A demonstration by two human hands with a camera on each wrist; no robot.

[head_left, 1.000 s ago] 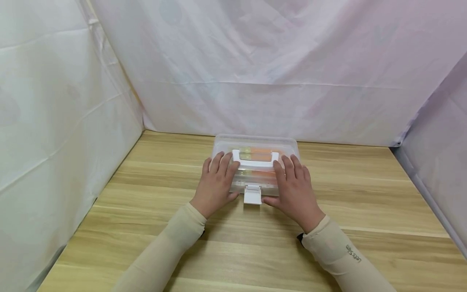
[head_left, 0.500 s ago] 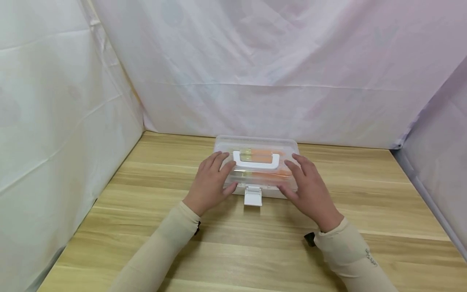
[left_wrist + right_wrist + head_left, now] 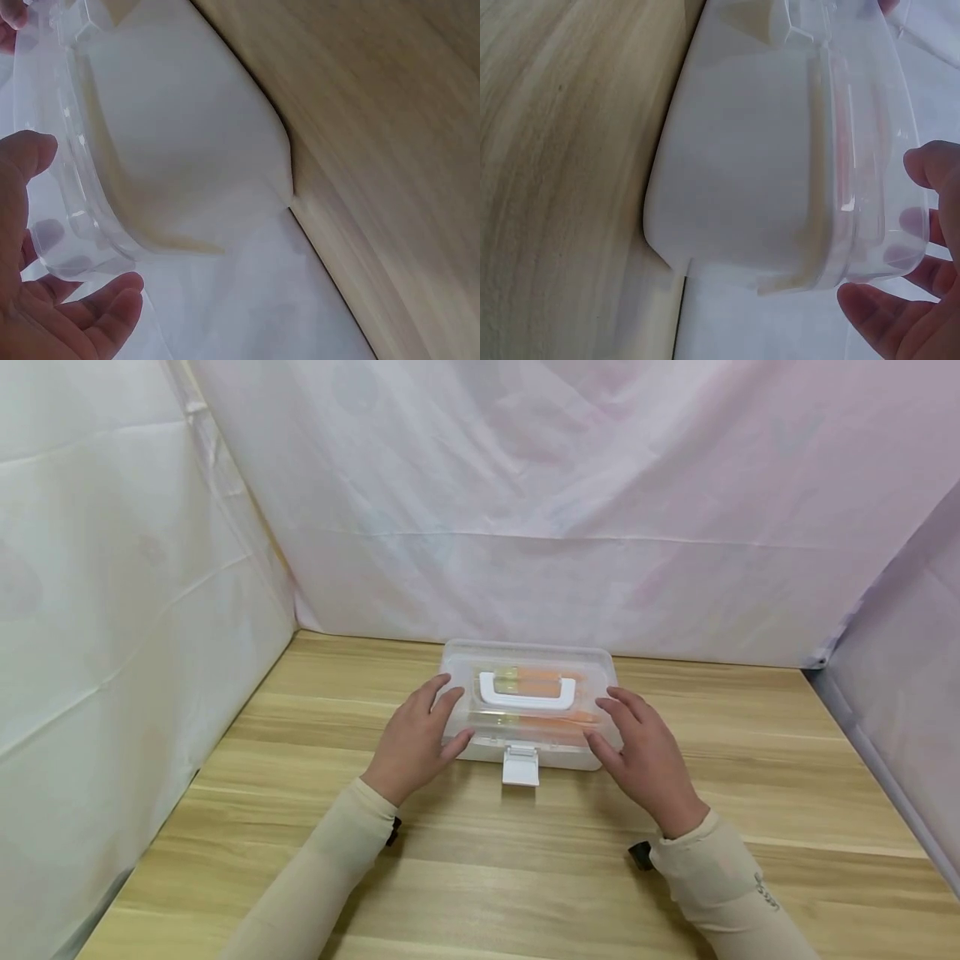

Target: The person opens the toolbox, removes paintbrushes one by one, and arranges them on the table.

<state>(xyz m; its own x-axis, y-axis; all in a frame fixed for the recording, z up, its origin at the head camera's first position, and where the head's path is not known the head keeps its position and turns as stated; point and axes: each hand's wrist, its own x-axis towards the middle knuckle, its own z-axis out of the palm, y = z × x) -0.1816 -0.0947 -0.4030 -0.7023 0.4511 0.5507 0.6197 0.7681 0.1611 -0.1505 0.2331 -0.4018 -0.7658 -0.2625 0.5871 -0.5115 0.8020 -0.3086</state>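
Note:
A plastic storage box (image 3: 465, 747) with a clear lid stands on the wooden table, its lid down. On the lid lies a white carry handle (image 3: 527, 700). The white front latch (image 3: 521, 768) is flipped outward. Through the lid show orange and yellow items (image 3: 540, 681). My left hand (image 3: 408, 739) is at the box's left side, fingers spread and loosely bent beside the lid corner. At the right side my right hand (image 3: 648, 756) is spread the same way, fingertips close to the lid edge. In both wrist views the fingertips sit near the lid's clear corners, gripping nothing.
The wooden table (image 3: 495, 893) runs back to a pale cloth curtain (image 3: 525, 577) close behind the box. Cloth also hangs along the left side (image 3: 112, 610) and the right side. Black wrist cameras (image 3: 641, 856) sit under the sleeves.
Both hands have lifted off the lid and moved apart, left hand to the left, right hand to the right. The handle has dropped toward the front of the lid. The box stays in place.

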